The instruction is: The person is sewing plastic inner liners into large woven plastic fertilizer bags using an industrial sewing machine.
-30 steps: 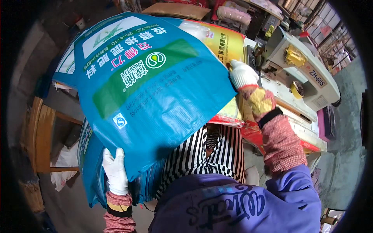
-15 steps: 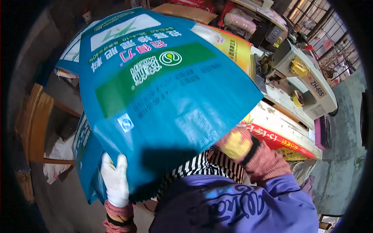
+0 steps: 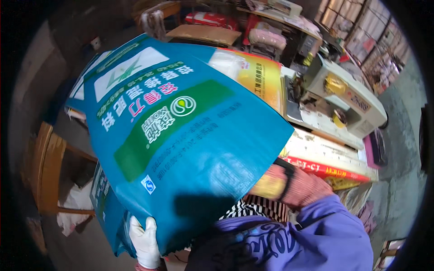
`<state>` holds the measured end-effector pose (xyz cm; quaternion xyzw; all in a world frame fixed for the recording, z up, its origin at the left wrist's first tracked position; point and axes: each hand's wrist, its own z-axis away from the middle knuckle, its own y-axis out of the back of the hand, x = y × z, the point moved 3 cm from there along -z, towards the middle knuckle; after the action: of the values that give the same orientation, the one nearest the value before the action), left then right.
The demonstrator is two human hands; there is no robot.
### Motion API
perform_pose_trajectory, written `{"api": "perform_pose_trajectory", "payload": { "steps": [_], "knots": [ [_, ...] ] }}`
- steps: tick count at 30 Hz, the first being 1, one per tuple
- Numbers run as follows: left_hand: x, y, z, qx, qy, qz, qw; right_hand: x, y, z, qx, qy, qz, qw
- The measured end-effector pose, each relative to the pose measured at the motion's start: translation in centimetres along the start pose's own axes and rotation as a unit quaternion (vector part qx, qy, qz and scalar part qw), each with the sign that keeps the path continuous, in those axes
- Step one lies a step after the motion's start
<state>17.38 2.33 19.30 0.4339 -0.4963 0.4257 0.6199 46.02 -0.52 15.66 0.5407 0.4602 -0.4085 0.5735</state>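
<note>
A large blue woven fertilizer bag (image 3: pixel 226 140), with a green band and printed lettering, spreads across the middle in front of me. At its near left edge my left hand (image 3: pixel 145 241), in a white glove, closes on the bag's material, thumb and fingers pinching it. My right hand (image 3: pixel 270 183) reaches under or inside the near right edge of the bag; its fingers are hidden and only the yellowish wrist part, a dark band and the pink cuff show. More blue bag material (image 3: pixel 101 198) hangs down at the left.
A white industrial sewing machine (image 3: pixel 343 95) stands on a table at the right. A yellow-and-red bag (image 3: pixel 262 74) lies beside it, and a white-and-red one (image 3: pixel 323 167) covers the table's near side. A wooden frame (image 3: pixel 47 171) stands at left; a stool with pink cushion (image 3: pixel 267 39) is farther back.
The blue bag and my left hand sit lower in the view, the hand also slightly right. My right hand has slid farther under or into the bag's edge. The view itself has shifted.
</note>
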Motion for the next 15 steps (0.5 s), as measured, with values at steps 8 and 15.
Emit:
{"api": "perform_pose_trajectory", "payload": {
  "steps": [8,15],
  "knots": [
    [2.2,1.9,-1.3,-0.039,-0.004,-0.041,0.998,-8.4,12.1,7.8,0.357,0.008,0.062,0.932],
    [9.1,1.5,-8.2,-0.096,-0.142,-0.144,0.975,0.9,10.3,3.7,0.262,-0.26,0.48,0.796]
  ]
}}
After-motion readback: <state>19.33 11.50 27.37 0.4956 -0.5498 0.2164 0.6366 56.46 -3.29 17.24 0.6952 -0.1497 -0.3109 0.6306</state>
